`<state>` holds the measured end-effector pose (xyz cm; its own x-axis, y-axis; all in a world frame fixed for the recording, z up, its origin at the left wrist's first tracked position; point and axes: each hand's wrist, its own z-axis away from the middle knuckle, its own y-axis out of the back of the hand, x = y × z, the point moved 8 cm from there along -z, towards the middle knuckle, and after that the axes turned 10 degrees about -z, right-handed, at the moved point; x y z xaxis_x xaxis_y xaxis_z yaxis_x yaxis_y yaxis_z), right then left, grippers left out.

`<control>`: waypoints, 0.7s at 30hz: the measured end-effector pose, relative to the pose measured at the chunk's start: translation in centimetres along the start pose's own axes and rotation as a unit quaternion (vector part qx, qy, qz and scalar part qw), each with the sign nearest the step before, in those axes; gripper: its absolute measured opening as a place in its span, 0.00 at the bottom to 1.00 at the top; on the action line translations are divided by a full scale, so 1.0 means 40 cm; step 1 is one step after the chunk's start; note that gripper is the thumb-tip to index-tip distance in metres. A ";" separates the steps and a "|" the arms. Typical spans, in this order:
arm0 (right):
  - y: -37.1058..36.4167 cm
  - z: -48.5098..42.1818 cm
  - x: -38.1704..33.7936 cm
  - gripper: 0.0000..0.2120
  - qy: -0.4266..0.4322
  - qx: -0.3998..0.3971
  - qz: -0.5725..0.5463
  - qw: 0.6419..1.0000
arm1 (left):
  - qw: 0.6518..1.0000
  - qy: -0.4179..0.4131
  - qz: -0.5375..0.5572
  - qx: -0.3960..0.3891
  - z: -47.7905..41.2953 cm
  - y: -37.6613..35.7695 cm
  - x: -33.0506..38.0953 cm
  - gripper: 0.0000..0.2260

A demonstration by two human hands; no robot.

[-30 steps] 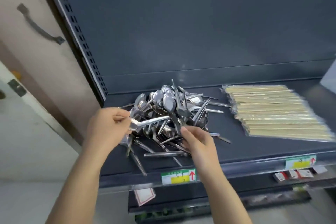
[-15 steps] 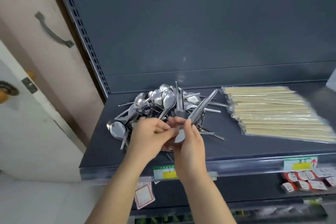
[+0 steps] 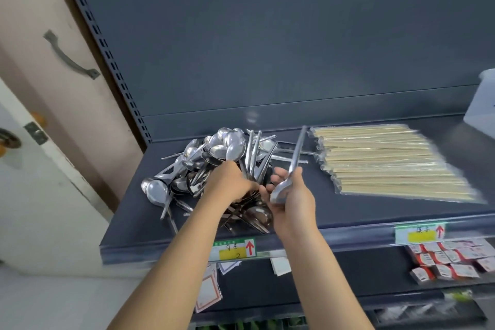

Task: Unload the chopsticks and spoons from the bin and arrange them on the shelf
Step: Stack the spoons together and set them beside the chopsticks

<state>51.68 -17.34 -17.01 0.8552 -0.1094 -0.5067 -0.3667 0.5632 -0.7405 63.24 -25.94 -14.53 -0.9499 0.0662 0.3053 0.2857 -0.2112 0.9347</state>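
**Head view: one spoon lifted, both hands at the pile**

Head camera looks down on a dark grey metal shelf (image 3: 361, 211). A tangled heap of shiny steel spoons (image 3: 214, 158) lies toward its left edge. The right hand (image 3: 290, 195) has its grip closed around a single steel spoon (image 3: 293, 166), handle tilted up and back. The left hand (image 3: 230, 182) is curled into the heap (what its grip holds cannot be told). Clear-wrapped packs of pale wooden chopsticks (image 3: 388, 161) lie toward the right edge.

On the dark shelf (image 3: 361, 211), shiny metal spoons (image 3: 214, 153) lie in a tangled heap at its left part. Pale chopsticks (image 3: 393, 163) in clear wrapping lie flat at its right part.
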 end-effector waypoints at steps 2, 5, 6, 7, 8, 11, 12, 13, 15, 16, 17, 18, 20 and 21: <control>0.008 -0.009 -0.004 0.21 0.007 0.003 0.021 1.000 | 1.000 -0.006 0.006 0.026 -0.002 0.007 -0.003 0.21; 0.017 -0.018 -0.020 0.20 0.024 0.008 0.031 0.999 | 0.996 -0.019 -0.014 0.087 0.011 0.026 -0.007 0.20; 0.020 -0.020 -0.024 0.20 0.027 0.010 0.029 0.999 | 0.995 -0.020 -0.011 0.096 0.013 0.025 -0.010 0.17; 0.023 -0.022 -0.028 0.19 0.028 0.011 0.027 0.999 | 0.994 -0.021 -0.006 0.104 0.016 0.023 -0.014 0.14; 0.026 -0.024 -0.030 0.19 0.028 0.012 0.025 0.999 | 0.994 -0.020 0.004 0.110 0.019 0.022 -0.021 0.13; 0.030 -0.022 -0.032 0.19 0.026 0.009 0.018 0.999 | 0.989 -0.022 0.066 0.132 0.033 0.029 -0.035 0.12; 0.030 -0.021 -0.033 0.19 0.025 0.005 0.017 1.000 | 0.984 -0.023 0.101 0.144 0.039 0.035 -0.040 0.13; 0.028 -0.018 -0.033 0.19 0.025 -0.001 0.015 1.000 | 0.976 -0.022 0.144 0.160 0.046 0.044 -0.045 0.13; 0.021 -0.014 -0.032 0.19 0.017 -0.018 0.010 1.000 | 0.957 -0.009 0.222 0.187 0.059 0.059 -0.061 0.12; 0.017 -0.011 -0.028 0.19 0.006 -0.027 0.009 1.000 | 0.947 0.003 0.257 0.194 0.063 0.063 -0.071 0.11; 0.012 -0.007 -0.023 0.19 -0.009 -0.036 0.009 0.999 | 0.934 0.016 0.297 0.196 0.068 0.065 -0.081 0.10; 0.007 -0.003 -0.017 0.20 -0.027 -0.047 0.014 0.998 | 0.918 0.028 0.344 0.194 0.074 0.066 -0.090 0.09; -0.002 0.005 -0.004 0.20 -0.063 -0.066 0.029 0.995 | 0.884 0.033 0.430 0.182 0.088 0.072 -0.095 0.05; -0.004 0.008 0.002 0.20 -0.074 -0.069 0.036 0.994 | 0.869 0.022 0.462 0.175 0.097 0.080 -0.090 0.04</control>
<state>51.90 -17.18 -16.79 0.8656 0.0556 -0.4976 -0.4674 0.4460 -0.7633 68.06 -23.08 -11.92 -0.2969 -0.0132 0.9548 0.9427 0.1554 0.2953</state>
